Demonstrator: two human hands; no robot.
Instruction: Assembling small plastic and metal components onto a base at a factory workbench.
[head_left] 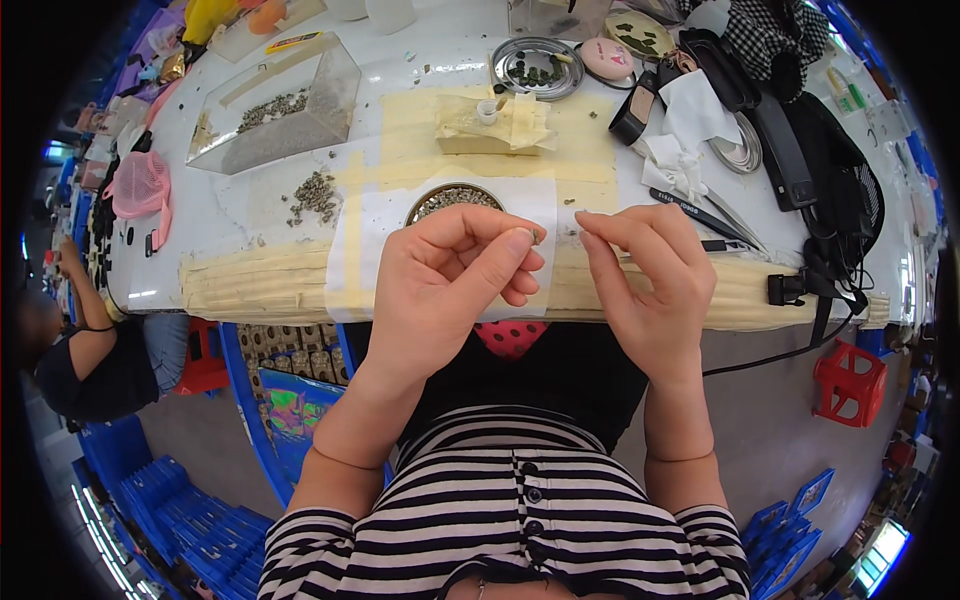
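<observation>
My left hand (447,275) is closed in a pinch above the table's near edge, with a tiny greyish part (536,238) between thumb and forefinger. Just to its right, my right hand (655,270) also pinches thumb and forefinger together; whatever lies in that pinch is too small to make out. Behind the left hand stands a round dish (413,209) with a gold-coloured rim, full of small grey parts and partly hidden by the fingers. A loose pile of similar small parts (314,198) lies to the left on the table.
A clear box (345,95) holding more parts stands back left. Beyond the dish sits a tape-covered block (480,140) bearing a small white cup (487,112). A metal plate (498,72), tweezers (738,222) and crumpled tissue (672,165) are rightward. Another person (95,360) sits far left.
</observation>
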